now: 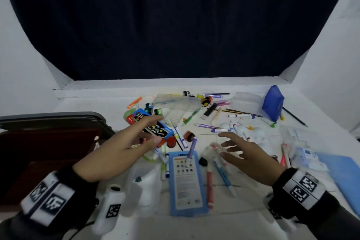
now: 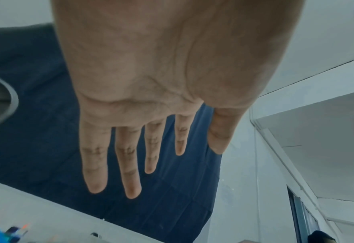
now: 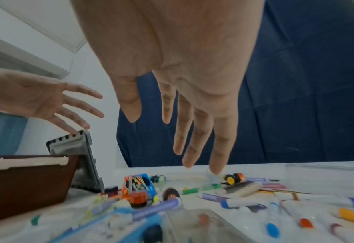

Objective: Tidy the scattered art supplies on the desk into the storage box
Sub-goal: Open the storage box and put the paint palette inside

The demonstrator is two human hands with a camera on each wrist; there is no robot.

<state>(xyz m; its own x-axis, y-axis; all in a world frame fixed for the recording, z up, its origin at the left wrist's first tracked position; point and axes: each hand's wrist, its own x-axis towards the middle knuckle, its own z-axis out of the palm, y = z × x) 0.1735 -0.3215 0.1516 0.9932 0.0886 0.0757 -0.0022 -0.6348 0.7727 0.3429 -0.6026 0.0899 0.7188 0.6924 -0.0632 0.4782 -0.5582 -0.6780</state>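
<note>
Both my hands, left (image 1: 124, 148) and right (image 1: 251, 154), hover spread and empty; sweeping carelessly could roll loose markers (image 1: 209, 185) off the white desk (image 1: 93, 103).

A dark brown storage box (image 1: 29, 152) stands open at the desk's left edge, its grey lid (image 1: 58, 118) tilted up behind it. Markers, pens and pencils lie scattered across the white desk (image 1: 87, 107), a purple marker (image 1: 191, 147) resting across a flat blue pack (image 1: 186, 181).

Both empty hands (image 1: 124, 148) (image 1: 247, 152) above scattered markers (image 1: 209, 185)
</note>
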